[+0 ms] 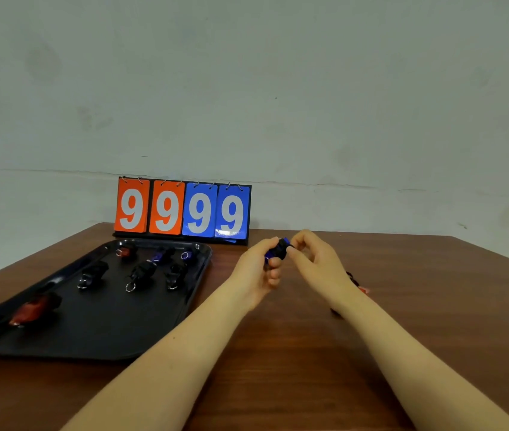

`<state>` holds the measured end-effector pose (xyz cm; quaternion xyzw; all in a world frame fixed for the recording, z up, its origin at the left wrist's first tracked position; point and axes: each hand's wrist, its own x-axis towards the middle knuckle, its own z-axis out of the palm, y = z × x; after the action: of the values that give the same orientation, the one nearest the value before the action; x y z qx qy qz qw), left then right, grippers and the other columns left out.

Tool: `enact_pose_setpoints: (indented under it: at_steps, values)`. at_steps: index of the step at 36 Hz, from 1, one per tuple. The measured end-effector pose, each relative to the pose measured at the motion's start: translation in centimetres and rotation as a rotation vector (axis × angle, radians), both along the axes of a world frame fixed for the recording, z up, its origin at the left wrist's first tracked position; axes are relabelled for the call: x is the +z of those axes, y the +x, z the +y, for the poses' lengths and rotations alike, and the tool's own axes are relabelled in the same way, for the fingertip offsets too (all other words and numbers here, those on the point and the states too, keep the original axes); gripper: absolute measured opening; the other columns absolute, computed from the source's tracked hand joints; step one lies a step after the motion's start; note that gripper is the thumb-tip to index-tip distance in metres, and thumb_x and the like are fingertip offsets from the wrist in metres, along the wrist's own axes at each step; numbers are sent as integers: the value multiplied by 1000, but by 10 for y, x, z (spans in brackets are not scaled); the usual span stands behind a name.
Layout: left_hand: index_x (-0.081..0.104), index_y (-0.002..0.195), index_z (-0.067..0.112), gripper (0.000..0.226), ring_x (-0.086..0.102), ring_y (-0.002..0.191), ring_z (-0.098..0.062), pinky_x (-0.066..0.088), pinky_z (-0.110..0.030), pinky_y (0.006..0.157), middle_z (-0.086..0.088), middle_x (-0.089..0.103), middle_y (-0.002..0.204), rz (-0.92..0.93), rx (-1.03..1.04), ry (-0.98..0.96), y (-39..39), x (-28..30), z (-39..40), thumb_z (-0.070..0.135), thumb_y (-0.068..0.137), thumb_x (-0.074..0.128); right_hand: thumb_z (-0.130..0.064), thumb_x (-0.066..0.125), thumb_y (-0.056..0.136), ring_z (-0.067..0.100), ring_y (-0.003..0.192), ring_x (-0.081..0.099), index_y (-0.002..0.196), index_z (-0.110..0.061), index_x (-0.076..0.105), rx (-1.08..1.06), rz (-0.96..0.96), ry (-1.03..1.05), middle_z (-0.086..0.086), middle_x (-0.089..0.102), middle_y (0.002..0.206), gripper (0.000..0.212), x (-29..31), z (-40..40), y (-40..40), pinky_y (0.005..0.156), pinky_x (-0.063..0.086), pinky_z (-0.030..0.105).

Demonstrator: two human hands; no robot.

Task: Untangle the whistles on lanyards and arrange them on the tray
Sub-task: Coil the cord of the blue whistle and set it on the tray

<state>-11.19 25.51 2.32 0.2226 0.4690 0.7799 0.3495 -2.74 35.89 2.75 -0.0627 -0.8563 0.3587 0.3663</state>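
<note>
Both hands up over the counter (pixel 278 353), left hand (pixel 259 269) gripping a blue whistle (pixel 278 251), right hand (pixel 315 259) pinching its end, likely winding the lanyard tidy; seven whistles already lie in rows on the tray (pixel 141 337)

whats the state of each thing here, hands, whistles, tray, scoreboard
left hand: fingers curled, holding the blue whistle
right hand: pinching the blue whistle's other end
blue whistle: held above the table, between both hands
tray: flat on the table, seven whistles lying on it
red whistle: lying at the tray's near left
scoreboard: upright, showing 9 9 9 9
items behind right wrist: on the table, mostly hidden
</note>
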Motion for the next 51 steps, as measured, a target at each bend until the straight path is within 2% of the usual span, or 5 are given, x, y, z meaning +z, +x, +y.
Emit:
enact_pose_setpoints:
  at_steps: [14, 25, 33, 39, 51]
  values:
    - [55, 100, 13, 21, 30, 47, -9, 25, -22, 46, 4, 37, 54, 321, -21, -198, -5, 1, 1, 29, 101, 41, -12, 61, 91, 8, 71, 50, 87, -14, 62, -158, 132, 420, -4, 56, 84, 5, -4, 14, 5, 63, 38, 15]
    - [52, 88, 17, 25, 35, 49, -10, 28, -22, 47, 2, 41, 59, 470, 97, -410, -7, -7, 12, 30, 101, 35, -18, 61, 92, -2, 74, 61, 89, -23, 67, -63, -11, 59, -10, 67, 85, 8, -6, 16, 4, 67, 46, 11]
    - [46, 67, 15, 30, 33, 47, -12, 31, -22, 48, 3, 40, 46, 395, 150, -527, -16, -3, 20, 23, 96, 46, -8, 57, 93, 14, 79, 63, 95, 0, 69, 288, -45, -709, 9, 68, 87, 15, -3, 21, 2, 72, 52, 23]
    - [58, 95, 10, 25, 34, 54, -13, 32, -26, 53, -1, 38, 57, 348, 106, -147, -5, -8, 11, 12, 99, 33, -14, 70, 80, 12, 75, 55, 96, -2, 67, 459, -76, -1160, 7, 59, 86, 20, -1, 22, 2, 65, 55, 18]
    - [59, 92, 8, 17, 37, 53, -11, 33, -25, 54, 2, 43, 55, 161, 89, 22, -2, -6, 11, 22, 97, 51, -10, 56, 94, 11, 69, 54, 100, 0, 64, 457, 34, -1053, 4, 63, 75, 14, -1, 12, -3, 65, 54, 17]
